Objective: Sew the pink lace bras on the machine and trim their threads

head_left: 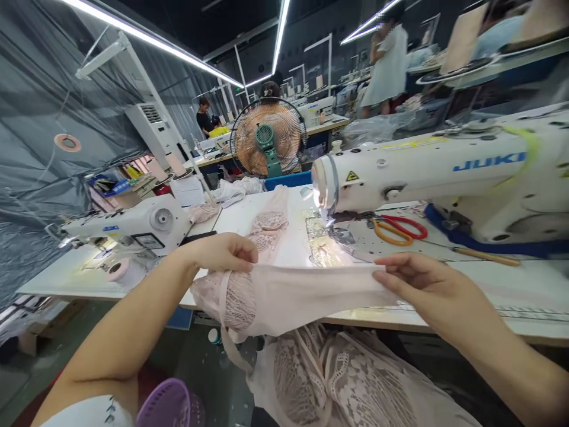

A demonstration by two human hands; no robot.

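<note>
So a pale pink lace bra [284, 296] is being held up by both hands right at the front edge of the bench [294, 252], with its plain wing pulled pretty much straight between them. The left hand [224, 252] has its grip pinched closed on the top edge, next to the lace cup, and a strap is left dangling below. The far end of the wing is nipped by the right hand [415, 281], thumb against fingertip, so that grip is closed too.

Just behind, the needle area of a white JUKI sewing machine [427, 169] is lit up. Scissors with orange and red handles [393, 239] are parked under its arm, and a wooden-handled tool [486, 256] is laid nearby. Another lace piece [271, 222] is spread on the bench beyond the left hand. More lace garments [373, 379] are heaped below the bench edge, with a purple basket [165, 388] off to the left.
</note>
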